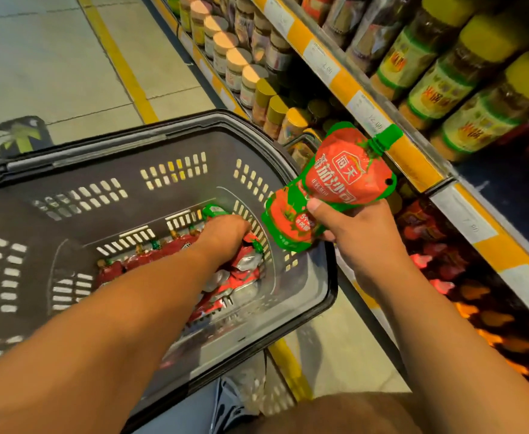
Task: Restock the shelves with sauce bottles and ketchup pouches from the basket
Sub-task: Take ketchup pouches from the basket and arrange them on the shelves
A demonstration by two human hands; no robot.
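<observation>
A dark plastic basket (pixel 169 142) sits low in front of me, with several red and silver ketchup pouches (pixel 241 270) piled in its far right corner. My left hand (pixel 225 234) reaches down into that pile, fingers closed around one pouch there. My right hand (pixel 357 233) holds a red and green ketchup pouch (pixel 344 180) above the basket's right rim, its green spout pointing up toward the yellow shelf edge (pixel 413 158). A second pouch (pixel 288 223) shows tucked under it in the same hand.
Shelving runs along the right: jars with yellow lids (pixel 476 73) on the upper level, jars with pale lids (pixel 235 57) farther down the aisle, red packets (pixel 438 245) on the lower shelf. A yellow floor line (pixel 122 64) borders the tiled aisle at left.
</observation>
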